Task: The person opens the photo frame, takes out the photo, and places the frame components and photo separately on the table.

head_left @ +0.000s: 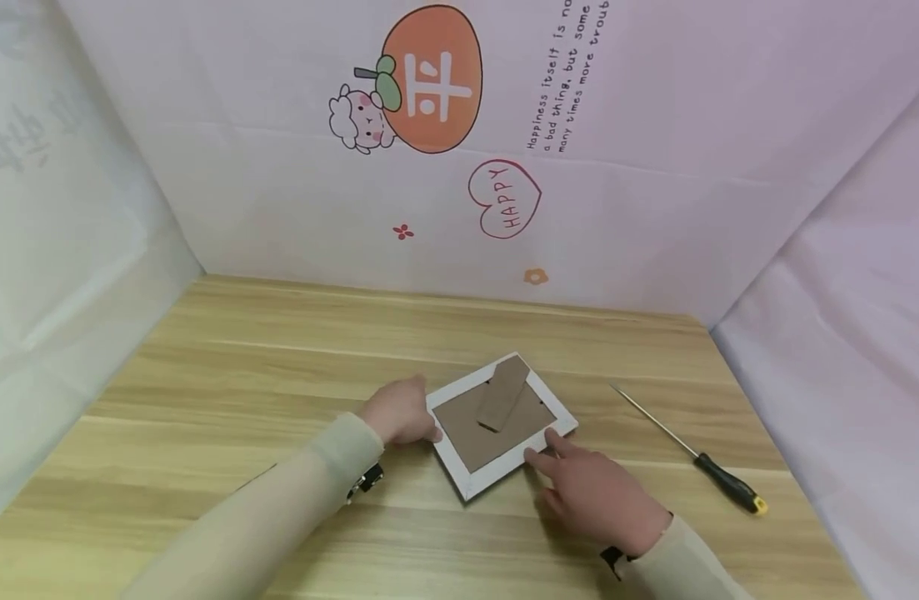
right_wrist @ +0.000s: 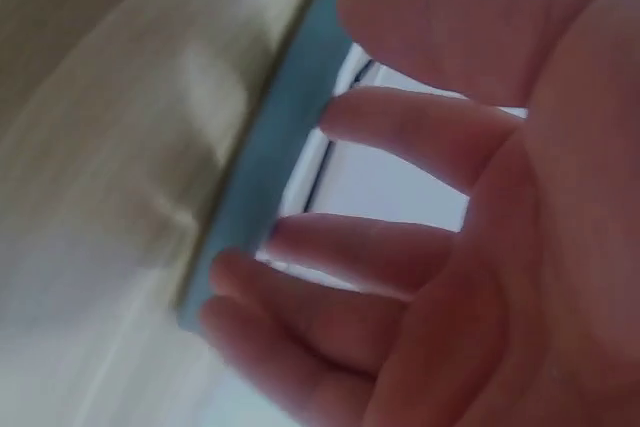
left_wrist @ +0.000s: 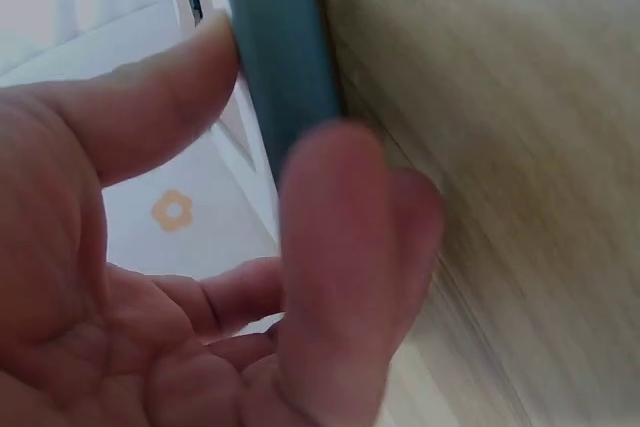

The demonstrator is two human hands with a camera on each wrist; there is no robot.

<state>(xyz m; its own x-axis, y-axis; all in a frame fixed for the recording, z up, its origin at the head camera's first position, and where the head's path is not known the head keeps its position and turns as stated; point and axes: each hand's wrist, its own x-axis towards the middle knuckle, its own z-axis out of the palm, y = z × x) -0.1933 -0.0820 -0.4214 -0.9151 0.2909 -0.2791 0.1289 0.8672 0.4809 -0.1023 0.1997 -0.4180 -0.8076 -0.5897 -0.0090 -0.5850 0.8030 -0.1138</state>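
Your left hand [head_left: 402, 411] pinches the left side of the flat white picture frame with blue-grey outer edges [head_left: 496, 468], thumb on top and fingers round the edge. Your right hand [head_left: 597, 497] has its fingers loosely spread, with the tips touching the near right side. The frame is in the middle of the table, back side up, turned at a slant. It looks light and stiff, and maybe a bit slippery. You can't see its front, so treat it as if it could break. Hold the white sides, not the thin brown back board [head_left: 459, 425] or its brown stand leg [head_left: 504, 393]. The pale wood-grain table [head_left: 279, 358] looks flat. A black-and-yellow-handled screwdriver [head_left: 725, 482] lies to the right. A white printed cloth [head_left: 279, 192] hangs at the far side
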